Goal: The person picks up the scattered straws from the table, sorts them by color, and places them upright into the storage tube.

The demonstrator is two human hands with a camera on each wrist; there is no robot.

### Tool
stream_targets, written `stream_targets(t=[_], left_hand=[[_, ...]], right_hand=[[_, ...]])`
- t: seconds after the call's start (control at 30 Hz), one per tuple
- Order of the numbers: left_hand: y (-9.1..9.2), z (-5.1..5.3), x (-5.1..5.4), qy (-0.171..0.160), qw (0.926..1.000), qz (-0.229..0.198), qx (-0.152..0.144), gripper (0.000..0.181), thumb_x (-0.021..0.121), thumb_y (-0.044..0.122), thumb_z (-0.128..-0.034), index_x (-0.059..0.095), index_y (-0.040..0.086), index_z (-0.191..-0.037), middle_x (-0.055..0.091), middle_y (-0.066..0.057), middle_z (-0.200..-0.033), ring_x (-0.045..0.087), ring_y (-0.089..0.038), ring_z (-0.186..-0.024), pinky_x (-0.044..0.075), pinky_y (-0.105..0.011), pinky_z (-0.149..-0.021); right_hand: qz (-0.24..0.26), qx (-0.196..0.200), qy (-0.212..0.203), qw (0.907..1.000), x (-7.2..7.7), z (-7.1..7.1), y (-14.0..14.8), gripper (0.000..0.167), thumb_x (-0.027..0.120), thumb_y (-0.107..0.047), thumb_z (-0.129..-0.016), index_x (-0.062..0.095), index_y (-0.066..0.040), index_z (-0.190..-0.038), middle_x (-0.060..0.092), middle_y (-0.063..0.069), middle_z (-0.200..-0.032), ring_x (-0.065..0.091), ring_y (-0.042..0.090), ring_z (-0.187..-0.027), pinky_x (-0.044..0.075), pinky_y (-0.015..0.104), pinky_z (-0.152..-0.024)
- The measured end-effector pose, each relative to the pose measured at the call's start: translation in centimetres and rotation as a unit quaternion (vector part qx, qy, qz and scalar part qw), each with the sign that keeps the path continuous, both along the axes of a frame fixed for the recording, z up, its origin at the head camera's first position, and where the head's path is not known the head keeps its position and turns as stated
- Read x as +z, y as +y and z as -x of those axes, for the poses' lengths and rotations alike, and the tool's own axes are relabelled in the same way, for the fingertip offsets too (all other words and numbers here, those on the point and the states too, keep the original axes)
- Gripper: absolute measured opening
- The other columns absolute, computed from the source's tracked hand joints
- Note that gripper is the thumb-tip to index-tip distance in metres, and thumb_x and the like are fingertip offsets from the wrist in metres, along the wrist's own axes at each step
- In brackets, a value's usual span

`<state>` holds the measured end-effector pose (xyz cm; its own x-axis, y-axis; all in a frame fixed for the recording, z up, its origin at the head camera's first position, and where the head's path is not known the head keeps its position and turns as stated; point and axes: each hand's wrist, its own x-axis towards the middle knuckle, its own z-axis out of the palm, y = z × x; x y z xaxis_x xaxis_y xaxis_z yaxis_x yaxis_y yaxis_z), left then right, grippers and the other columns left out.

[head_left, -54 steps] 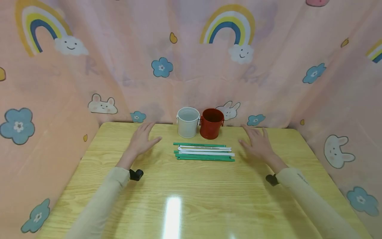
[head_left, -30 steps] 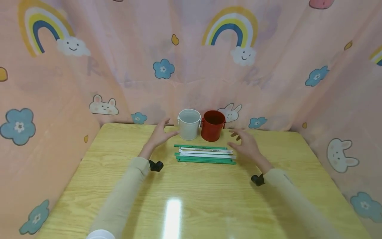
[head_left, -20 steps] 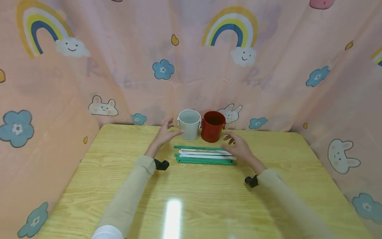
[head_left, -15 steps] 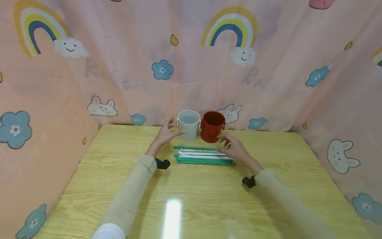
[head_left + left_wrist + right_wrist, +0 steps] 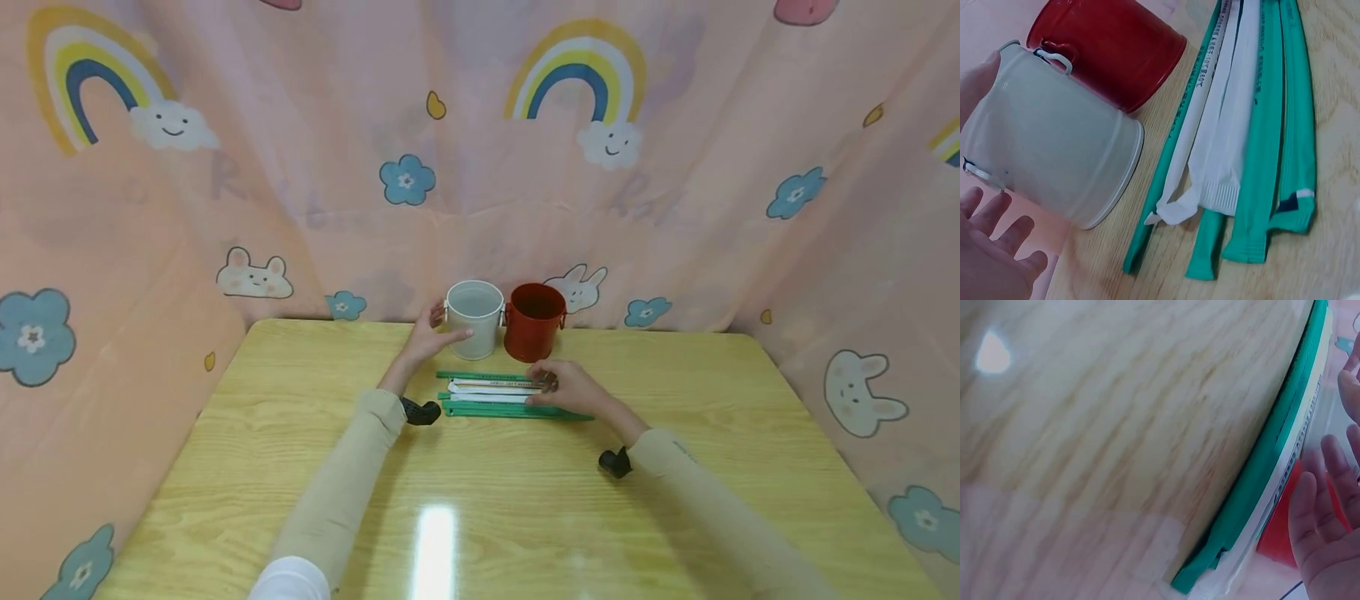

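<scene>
Head view: where are the straws, and which way do they run?

My paper-wrapped straws (image 5: pixel 487 398), green and white, lie flat on the wood-grain table (image 5: pixel 525 500), just in front of the white pail (image 5: pixel 487 333) and the red pail (image 5: pixel 531 333). Long axis left to right, near parallel to the back edge, right ends angled slightly toward me.

Ends?

Left wrist view: left ends crimped flat, staggered, and one white straw (image 5: pixel 1180 209) has its wrapper end bent. In head view I'm partly covering the right ends.

Your hands?

Right hand (image 5: pixel 573 390): fingers loosely bent over the right part of the bunch, no grip. Touching? Can't tell. Left hand (image 5: pixel 429 337): thumb and fingers spread at the white pail's left side, not gripping; contact unclear.

Pails?

Both upright, mouths up, side by side, white on the left.
</scene>
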<state>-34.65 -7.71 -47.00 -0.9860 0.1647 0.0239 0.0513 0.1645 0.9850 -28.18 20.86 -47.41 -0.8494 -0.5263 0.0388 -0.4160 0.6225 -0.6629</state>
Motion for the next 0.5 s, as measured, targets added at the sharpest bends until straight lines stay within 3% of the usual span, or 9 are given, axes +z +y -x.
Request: stream_targets(t=[0.33,0.5], left_hand=[[0.5,0.1,-0.1,-0.004,1.0000,0.008,0.001,0.095,0.080,0.018,-0.0770,0.022,0.012,-0.152,0.030,-0.016,-0.154,0.031,-0.036,-0.141,0.028,-0.052,-0.115],[0.9,0.1,-0.2,-0.006,1.0000,-0.003,-0.002,0.097,0.080,0.015,-0.0772,0.019,0.011,-0.152,0.028,-0.016,-0.155,0.028,-0.036,-0.142,0.026,-0.052,-0.116]], right_hand=[[-0.042,0.039,-0.020,0.9982,-0.1,0.4,-0.9,0.027,0.075,-0.026,-0.083,0.069,-0.013,-0.105,0.070,0.000,-0.101,0.060,0.012,-0.087,0.054,0.025,-0.080],[-0.058,0.054,-0.010,0.9968,-0.2,0.4,-1.2,0.023,0.073,-0.023,-0.085,0.071,-0.010,-0.104,0.071,0.002,-0.100,0.061,0.011,-0.085,0.055,0.026,-0.079]])
